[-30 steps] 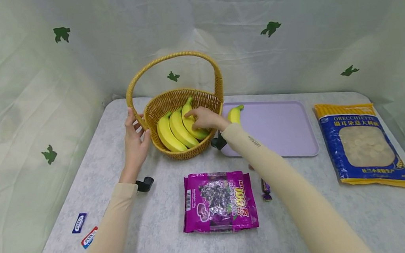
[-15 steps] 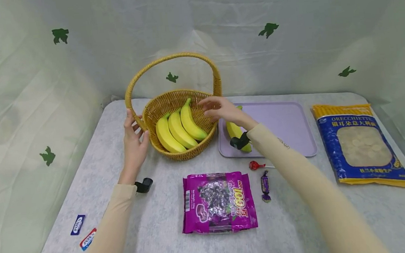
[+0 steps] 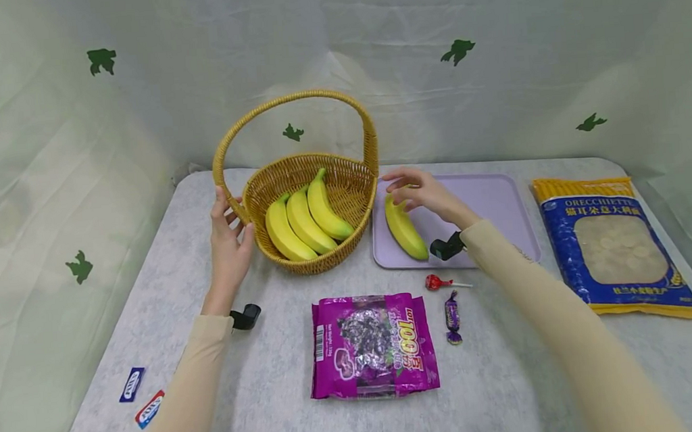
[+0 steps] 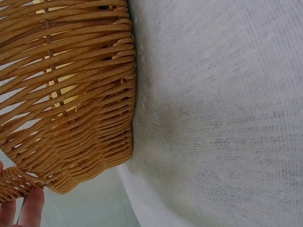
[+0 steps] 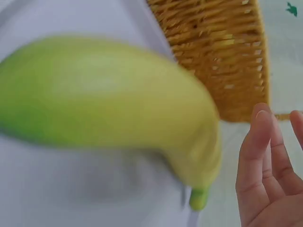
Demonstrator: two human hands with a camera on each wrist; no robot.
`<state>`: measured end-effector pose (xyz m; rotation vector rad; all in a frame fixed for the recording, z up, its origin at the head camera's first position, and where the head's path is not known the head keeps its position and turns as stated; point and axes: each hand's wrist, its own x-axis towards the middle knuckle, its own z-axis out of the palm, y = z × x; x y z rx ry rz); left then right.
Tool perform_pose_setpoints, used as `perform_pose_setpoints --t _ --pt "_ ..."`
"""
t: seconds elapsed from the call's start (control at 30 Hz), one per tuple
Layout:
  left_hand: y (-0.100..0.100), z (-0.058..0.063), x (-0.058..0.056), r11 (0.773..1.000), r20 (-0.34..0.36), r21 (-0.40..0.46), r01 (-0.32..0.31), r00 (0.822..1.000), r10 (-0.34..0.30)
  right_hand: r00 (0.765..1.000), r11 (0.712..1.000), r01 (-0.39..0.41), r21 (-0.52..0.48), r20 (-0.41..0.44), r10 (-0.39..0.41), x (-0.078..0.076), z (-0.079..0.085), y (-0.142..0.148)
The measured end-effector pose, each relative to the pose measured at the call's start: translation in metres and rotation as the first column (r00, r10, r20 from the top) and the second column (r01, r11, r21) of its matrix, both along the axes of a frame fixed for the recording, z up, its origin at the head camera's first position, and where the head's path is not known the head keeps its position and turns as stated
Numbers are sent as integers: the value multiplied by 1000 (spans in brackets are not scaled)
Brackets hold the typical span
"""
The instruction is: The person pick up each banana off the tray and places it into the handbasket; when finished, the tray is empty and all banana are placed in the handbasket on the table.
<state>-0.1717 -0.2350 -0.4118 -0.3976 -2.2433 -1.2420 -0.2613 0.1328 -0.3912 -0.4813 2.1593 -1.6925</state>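
A wicker basket (image 3: 349, 199) with a tall arched handle (image 3: 288, 100) stands at the back of the table. Inside it, three bananas (image 3: 306, 223) lie side by side. My left hand (image 3: 230, 255) holds the foot of the handle on the basket's left side; the left wrist view shows its fingertips (image 4: 32, 208) against the wicker there. One more banana (image 3: 405, 232) lies on the lilac tray (image 3: 486, 215), right of the basket. Over this banana's upper end hovers my right hand (image 3: 425, 195), fingers loosely bent and holding nothing. In the right wrist view the fingers appear apart from the banana (image 5: 109, 94).
A purple candy bag (image 3: 371, 346) lies in front of the basket. Right of it are a red lollipop (image 3: 433, 282) and a purple-wrapped candy (image 3: 452, 317). A blue pasta bag (image 3: 620, 249) lies far right. Two small wrapped pieces, one dark blue (image 3: 131, 385), one red-and-blue (image 3: 150, 409), lie left.
My right hand has left the rightmost banana in the basket and moved right, over the banana on the tray. My left hand has stayed at the handle.
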Motion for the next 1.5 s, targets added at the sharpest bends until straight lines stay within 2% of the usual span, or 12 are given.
perform_pose_setpoints --t 0.17,0.37,0.73,0.9,1.2,1.4,1.5 --pt "0 0 1 1000 5 -4 -8 1000 8 1000 999 10 53 7 -11 2 -9 16" --pt "-1 -1 1 1000 3 -3 -10 1000 10 999 995 -21 102 42 17 6 -18 30" --pt "-1 0 0 1000 -18 -18 -14 1000 14 982 958 -189 215 61 180 13 -23 38" --pt "-1 0 0 1000 -17 -13 -13 1000 13 973 940 -230 250 75 218 17 -19 31" --pt "-1 0 0 1000 -6 -5 -3 1000 3 978 912 -203 356 35 204 13 -21 16" --pt "0 0 1 1000 -1 -8 -4 1000 4 984 920 -166 356 -1 179 21 -8 6" --pt "1 0 1 1000 -1 -6 0 1000 0 988 925 -138 353 -18 154 21 -9 8"
